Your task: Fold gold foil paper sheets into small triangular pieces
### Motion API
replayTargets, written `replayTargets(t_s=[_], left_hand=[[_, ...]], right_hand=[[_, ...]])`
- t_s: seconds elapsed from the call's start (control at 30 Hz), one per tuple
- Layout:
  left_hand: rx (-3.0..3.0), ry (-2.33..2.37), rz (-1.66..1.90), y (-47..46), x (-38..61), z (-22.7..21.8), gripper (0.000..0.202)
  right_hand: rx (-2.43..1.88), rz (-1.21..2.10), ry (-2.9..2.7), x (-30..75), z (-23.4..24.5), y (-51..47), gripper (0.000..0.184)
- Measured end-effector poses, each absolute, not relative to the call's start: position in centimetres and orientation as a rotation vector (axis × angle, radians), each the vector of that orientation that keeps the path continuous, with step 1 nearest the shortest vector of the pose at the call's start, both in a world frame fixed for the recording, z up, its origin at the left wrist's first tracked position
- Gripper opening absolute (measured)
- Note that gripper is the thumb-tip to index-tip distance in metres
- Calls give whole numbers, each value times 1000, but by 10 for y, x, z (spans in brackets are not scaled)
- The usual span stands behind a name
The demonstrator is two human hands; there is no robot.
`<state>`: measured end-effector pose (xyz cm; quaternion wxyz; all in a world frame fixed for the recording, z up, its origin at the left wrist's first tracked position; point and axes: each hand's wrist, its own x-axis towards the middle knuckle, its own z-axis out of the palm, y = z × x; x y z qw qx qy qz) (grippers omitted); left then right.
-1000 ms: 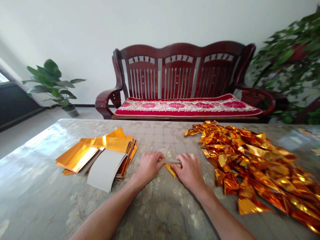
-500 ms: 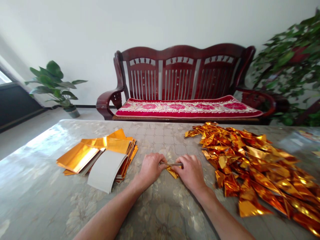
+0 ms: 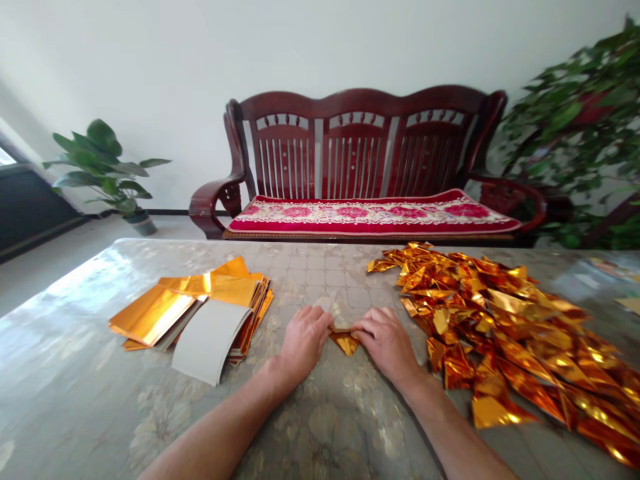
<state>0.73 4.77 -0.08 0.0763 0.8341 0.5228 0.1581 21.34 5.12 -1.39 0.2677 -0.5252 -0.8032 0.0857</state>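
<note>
A small folded piece of gold foil paper (image 3: pixel 346 341) spans the gap between my two hands, its point toward me. My left hand (image 3: pixel 306 340) pinches its left end, fingers closed. At the right end, the closed fingers of my right hand (image 3: pixel 384 341) grip it too. To the left lies a fanned stack of gold foil sheets (image 3: pixel 155 313), with grey-backed sheets (image 3: pixel 210 340) turned face down on its near side. A large heap of folded gold foil pieces (image 3: pixel 480 320) spreads over the right side.
Everything lies on a table (image 3: pixel 320 427) with a glossy patterned cover. A clear plastic bag (image 3: pixel 585 277) is at the far right. Beyond the table stands a dark red wooden bench (image 3: pixel 357 153) with a floral cushion (image 3: pixel 370 213). Potted plants (image 3: pixel 107 177) flank it.
The folded paper between my hands has tilted, so more of its gold triangular face shows. Both hands stay in nearly the same place, with fingers shifted at its ends.
</note>
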Motion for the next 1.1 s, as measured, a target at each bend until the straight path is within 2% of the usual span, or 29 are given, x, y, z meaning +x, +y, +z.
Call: replayTargets(t_s=[0.17,0.43,0.6,0.73,0.9,1.03,1.1], left_hand=[[2640,1578,359,45,8,-2,21],[2749,1520,266,38,6,-2,15],[2760,1489,224,30,6,0,12],[2706,1496,244,25,5,3,14],[2582,1576,304,33,9,9,24],[2431,1689,270,43,13,15,12],[2352,1711,272,45,13,17,15]], right_hand=[[-1292,130,-2271,219,-13,48,15],[-1182,157,-2383,224,-11,48,23],[-1168,158,-2417,225,-6,45,23],[-1258,143,-2350,222,-6,45,29],[-1385,193,-2312,219,-9,48,16],[-1423,229,-2305,220,-9,50,10],[-1420,212,-2323,220,-8,50,10]])
